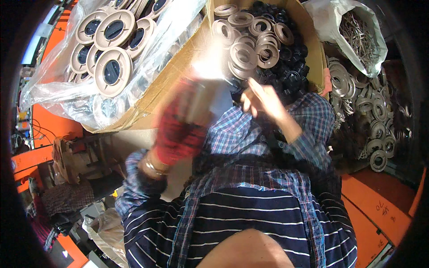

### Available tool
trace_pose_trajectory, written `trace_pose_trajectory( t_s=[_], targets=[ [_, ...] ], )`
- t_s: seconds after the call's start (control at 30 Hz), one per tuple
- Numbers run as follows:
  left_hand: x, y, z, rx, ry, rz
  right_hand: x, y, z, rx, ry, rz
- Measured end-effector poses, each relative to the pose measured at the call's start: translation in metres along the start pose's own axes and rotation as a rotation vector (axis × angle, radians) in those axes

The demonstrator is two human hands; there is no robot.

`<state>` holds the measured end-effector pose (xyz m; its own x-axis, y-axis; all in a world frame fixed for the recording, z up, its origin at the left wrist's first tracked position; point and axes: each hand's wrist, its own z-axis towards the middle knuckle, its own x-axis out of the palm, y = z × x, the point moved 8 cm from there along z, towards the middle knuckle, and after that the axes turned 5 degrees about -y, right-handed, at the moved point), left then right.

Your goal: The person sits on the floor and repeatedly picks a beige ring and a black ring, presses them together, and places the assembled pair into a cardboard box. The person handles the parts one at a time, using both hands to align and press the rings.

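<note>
1. A cardboard box stands in front of the person's lap. Beige rings are heaped inside it, on its left and middle part.
2. Black parts lie in the box as well, under and to the right of the rings.
3. The left hand, in a red glove, is at the box's near left side. It is strongly blurred, so I cannot tell whether its fingers are apart or clamped.
4. A grey and brown blur shows by the glove, at the near side of the box; what it is, I cannot tell.
5. The right hand, bare, is over the near side of the box, close to the rings. Its fingers look apart, one stretched toward the lowest ring and the others bent, with nothing visible between them; whether it touches the ring is unclear.
6. Left of the box, beige discs with black centres lie piled in a clear bag.
7. Right of the box is a white sack with thin metal pieces in its mouth. Near it, also right of the box, lie many shiny metal rings.
</note>
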<state>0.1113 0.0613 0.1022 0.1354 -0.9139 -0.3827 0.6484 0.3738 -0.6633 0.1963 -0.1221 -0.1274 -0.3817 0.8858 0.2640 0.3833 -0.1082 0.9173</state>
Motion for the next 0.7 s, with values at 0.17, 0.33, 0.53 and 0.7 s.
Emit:
trace_pose_trajectory(
  t_s=[0.17, 0.33, 0.53, 0.7],
  targets=[
    [-0.182, 0.0, 0.102, -0.004, -0.592, 0.667, -0.032, 0.02, 0.096, -0.354, -0.497, -0.97],
    [-0.172, -0.03, 0.112, 0.163, -0.596, 1.001, -0.031, 0.003, 0.135, -0.382, -0.431, -1.317],
    [0.063, 0.09, -0.024, -0.93, -0.237, -0.559, 0.004, 0.079, 0.033, -0.624, -0.25, -0.801],
    [0.132, 0.137, -0.057, -1.093, -0.386, -0.989, -0.005, 0.091, -0.02, -0.47, -0.01, -0.56]
  ],
)
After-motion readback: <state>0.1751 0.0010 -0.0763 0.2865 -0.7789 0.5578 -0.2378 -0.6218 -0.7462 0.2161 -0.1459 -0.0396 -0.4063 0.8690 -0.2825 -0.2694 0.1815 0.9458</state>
